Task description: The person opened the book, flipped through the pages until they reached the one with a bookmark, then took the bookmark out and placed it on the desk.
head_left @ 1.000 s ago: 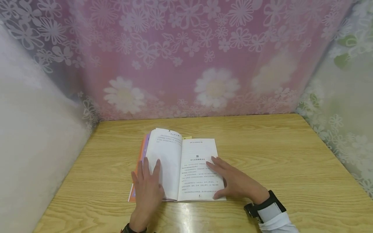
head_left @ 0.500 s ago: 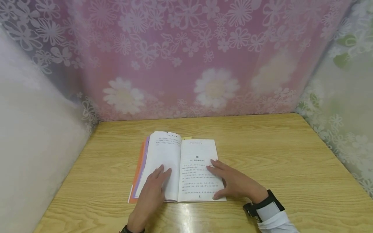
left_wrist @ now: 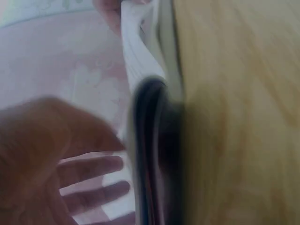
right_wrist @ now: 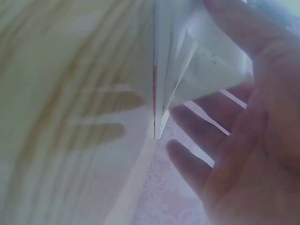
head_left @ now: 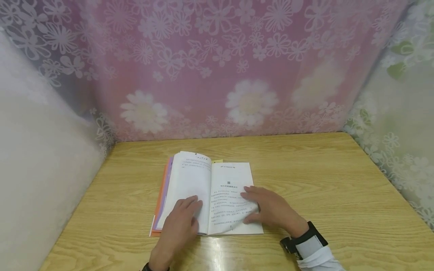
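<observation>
- At the far left hangs a whitish cloth (head_left: 40, 158), coming down to the side of the wooden table (head_left: 305, 162).
- An orange edge (head_left: 159, 212) and a purple edge (head_left: 167, 188) stick out from under the left half of the book (head_left: 210, 199); whether they are its cover or separate things, I cannot tell.
- The left hand (head_left: 179, 222), with a dark band (head_left: 147, 267) at its wrist, rests over the lower part of the left page (head_left: 191, 180). Its fingers are relaxed and extended; the left wrist view shows them a little apart, the thumb near the book's lower edge.
- The book lies open on the table between the two hands, its left side bulging up toward the middle.
- The right page (head_left: 228, 203) carries a heading and lines of print; its lower right corner is bent up off the sheet beneath. A bit of yellow (head_left: 217, 161) shows past its top edge.
- The right hand (head_left: 271, 207) touches that page at its right edge, fingers loosely extended, thumb apart from them at the bent part.
- Beyond it come a black strap (head_left: 308, 237) and a white sleeve (head_left: 318, 259).
- A pink flowered cloth (head_left: 190, 86) spans the back; a pale cloth with green leaves (head_left: 403, 113) hangs at the far right.
</observation>
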A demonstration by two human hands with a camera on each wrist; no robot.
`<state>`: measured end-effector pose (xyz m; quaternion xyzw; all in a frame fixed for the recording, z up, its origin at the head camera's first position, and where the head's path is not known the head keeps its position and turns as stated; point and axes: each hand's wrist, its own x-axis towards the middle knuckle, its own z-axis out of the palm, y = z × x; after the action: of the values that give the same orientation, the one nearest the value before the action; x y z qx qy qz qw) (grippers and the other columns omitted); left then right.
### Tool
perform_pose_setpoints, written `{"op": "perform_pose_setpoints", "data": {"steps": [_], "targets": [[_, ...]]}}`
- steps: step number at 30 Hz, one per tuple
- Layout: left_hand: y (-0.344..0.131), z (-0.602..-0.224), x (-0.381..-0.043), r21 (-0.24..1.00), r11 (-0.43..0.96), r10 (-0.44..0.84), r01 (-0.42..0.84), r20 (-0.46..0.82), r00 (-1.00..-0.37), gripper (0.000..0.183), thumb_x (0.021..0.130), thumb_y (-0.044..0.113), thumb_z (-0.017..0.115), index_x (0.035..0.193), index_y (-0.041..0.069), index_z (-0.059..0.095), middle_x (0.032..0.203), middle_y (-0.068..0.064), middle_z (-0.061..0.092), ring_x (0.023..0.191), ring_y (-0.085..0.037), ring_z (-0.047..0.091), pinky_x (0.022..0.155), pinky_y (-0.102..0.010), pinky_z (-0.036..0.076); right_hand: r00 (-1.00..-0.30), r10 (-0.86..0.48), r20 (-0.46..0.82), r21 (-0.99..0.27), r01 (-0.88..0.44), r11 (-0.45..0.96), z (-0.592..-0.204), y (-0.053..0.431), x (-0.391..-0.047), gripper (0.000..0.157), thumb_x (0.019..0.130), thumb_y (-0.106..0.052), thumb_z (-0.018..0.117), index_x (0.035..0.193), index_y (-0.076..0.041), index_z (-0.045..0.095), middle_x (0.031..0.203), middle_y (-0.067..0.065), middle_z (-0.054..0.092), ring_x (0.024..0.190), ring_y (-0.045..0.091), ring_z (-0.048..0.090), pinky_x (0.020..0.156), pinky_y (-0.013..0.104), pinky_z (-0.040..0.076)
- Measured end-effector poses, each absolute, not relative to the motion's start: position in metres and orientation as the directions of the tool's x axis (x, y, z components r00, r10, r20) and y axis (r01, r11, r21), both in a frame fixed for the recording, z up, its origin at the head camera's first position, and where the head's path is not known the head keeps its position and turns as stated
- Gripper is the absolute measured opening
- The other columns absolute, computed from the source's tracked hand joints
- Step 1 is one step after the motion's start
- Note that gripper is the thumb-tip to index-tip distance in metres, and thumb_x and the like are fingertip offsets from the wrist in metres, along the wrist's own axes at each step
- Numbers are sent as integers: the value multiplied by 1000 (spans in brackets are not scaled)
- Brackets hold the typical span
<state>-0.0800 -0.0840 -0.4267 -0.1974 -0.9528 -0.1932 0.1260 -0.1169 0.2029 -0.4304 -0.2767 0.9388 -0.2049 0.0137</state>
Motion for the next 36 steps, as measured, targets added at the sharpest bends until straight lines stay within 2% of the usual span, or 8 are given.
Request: {"op": "perform_pose_setpoints", "data": {"steps": [2, 5, 9, 14, 20, 29, 32, 36], "targets": [[-78, -425, -78, 289, 866, 327, 408, 289, -900, 43, 79, 25, 70, 116, 4, 65, 122, -11, 58, 105, -32, 52, 72, -42, 51, -843, -518, 148, -364, -533, 764, -430, 201, -118, 74, 70, -50, 78, 130, -10, 60, 139, 9, 50, 130, 30, 42, 103, 47, 34], [-68, -425, -75, 245, 892, 321, 380, 250, -914, 77, 73, 63, 67, 125, 7, 60, 124, -12, 54, 104, -36, 49, 71, -41, 50, -827, -508, 241, -315, -562, 765, -427, 199, -121, 72, 67, -52, 79, 125, -12, 64, 137, 8, 52, 131, 30, 41, 103, 47, 35], [-57, -429, -73, 197, 914, 300, 354, 259, -918, 98, 61, 76, 66, 132, 10, 55, 120, -14, 49, 101, -38, 46, 78, -40, 48, -786, -513, 345, -274, -607, 746, -420, 194, -122, 70, 65, -52, 80, 121, -13, 66, 136, 7, 54, 131, 29, 41, 102, 46, 37], [-51, -432, -73, 115, 929, 301, 353, 321, -898, 89, 63, 67, 71, 129, 9, 57, 111, -16, 48, 95, -39, 47, 80, -42, 44, -753, -523, 399, -274, -642, 716, -412, 188, -122, 71, 65, -53, 80, 122, -13, 66, 136, 7, 53, 132, 28, 39, 102, 46, 37], [-54, -432, -73, 76, 911, 356, 404, 347, -867, 72, 66, 39, 76, 127, 6, 58, 109, -18, 48, 95, -40, 47, 86, -44, 41, -731, -526, 434, -300, -668, 681, -411, 186, -120, 81, 66, -55, 79, 131, -13, 59, 145, 11, 43, 136, 29, 33, 103, 47, 36], [-61, -432, -72, 164, 875, 384, 455, 337, -860, 74, 66, 19, 71, 134, 2, 50, 117, -18, 52, 104, -36, 49, 93, -45, 37, -778, -508, 370, -366, -625, 690, -414, 190, -119, 111, 65, -62, 76, 152, -14, 27, 155, 8, 24, 137, 27, 30, 105, 44, 33], [-62, -432, -71, 218, 878, 343, 427, 336, -877, 72, 70, 17, 69, 135, -2, 46, 119, -19, 53, 105, -37, 49, 90, -44, 42, -816, -485, 314, -412, -577, 705, -415, 191, -118, 118, 64, -60, 78, 154, -16, 15, 156, 6, 22, 138, 25, 29, 107, 43, 30], [-63, -428, -69, 368, 869, 225, 332, 305, -925, 74, 77, 14, 66, 142, -5, 35, 124, -18, 53, 109, -37, 48, 81, -45, 48, -848, -475, 235, -430, -528, 732, -415, 193, -118, 117, 64, -58, 79, 154, -16, 17, 155, 7, 24, 138, 26, 29, 107, 46, 31]]}}
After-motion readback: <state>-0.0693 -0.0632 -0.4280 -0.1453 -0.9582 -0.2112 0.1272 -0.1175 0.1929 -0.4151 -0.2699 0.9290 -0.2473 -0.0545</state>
